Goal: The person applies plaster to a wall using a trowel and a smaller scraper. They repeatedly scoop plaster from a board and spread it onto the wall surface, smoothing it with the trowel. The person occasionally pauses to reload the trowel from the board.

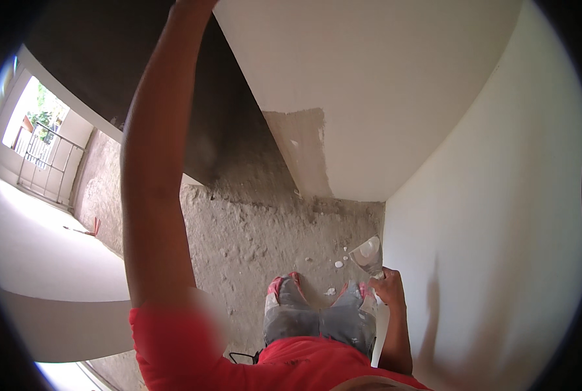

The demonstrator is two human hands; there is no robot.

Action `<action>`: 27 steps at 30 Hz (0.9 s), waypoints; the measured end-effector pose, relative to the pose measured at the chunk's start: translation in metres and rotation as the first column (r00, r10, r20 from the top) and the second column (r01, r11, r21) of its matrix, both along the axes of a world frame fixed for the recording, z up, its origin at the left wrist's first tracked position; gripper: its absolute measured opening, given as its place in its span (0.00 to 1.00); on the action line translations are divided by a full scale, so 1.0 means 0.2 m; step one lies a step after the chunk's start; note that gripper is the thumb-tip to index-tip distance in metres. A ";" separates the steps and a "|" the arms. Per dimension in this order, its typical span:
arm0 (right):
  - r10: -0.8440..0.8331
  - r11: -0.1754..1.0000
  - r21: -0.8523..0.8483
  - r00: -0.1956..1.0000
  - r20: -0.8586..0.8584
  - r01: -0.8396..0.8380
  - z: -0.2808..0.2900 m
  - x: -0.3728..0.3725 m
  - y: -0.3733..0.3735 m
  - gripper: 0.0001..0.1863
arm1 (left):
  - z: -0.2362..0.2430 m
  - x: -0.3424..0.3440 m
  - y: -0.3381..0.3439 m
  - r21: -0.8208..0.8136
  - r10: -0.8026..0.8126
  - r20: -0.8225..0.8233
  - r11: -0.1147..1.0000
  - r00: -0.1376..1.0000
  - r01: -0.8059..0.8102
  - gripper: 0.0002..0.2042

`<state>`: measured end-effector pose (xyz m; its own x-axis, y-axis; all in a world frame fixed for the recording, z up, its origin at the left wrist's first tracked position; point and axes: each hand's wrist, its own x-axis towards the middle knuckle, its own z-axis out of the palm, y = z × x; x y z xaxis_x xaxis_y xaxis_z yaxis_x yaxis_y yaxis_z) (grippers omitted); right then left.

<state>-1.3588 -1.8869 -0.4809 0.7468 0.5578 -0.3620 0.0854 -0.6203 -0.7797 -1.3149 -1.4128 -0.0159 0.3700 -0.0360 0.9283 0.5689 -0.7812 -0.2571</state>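
white plaster is coating the putty knife (368, 254), blade pointing up from the right hand (388, 290) gripping it; left hand (193, 3) is leaving view, grip untellable.

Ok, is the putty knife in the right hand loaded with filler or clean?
Loaded: the putty knife in the right hand carries a pale smear of filler across its upturned blade.

Plaster-smeared putty knife (368, 255), blade up
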 end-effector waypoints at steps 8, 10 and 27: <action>-0.042 0.998 -0.054 0.999 -0.015 0.041 0.01 -0.01 0.01 0.18 | -1.45 0.08 -0.01 -0.249 -0.087 -0.172 0.968 0.981 0.042 0.37; -0.099 0.994 -0.059 0.991 -0.094 0.094 0.03 -0.02 0.01 0.18 | -1.86 0.02 0.00 -0.319 -0.108 -0.279 0.948 0.954 0.014 0.36; 0.032 0.888 0.414 0.924 0.381 -0.202 0.70 0.05 0.49 0.20 | -1.46 -1.03 -1.28 0.062 0.641 0.634 -0.599 0.431 0.799 0.13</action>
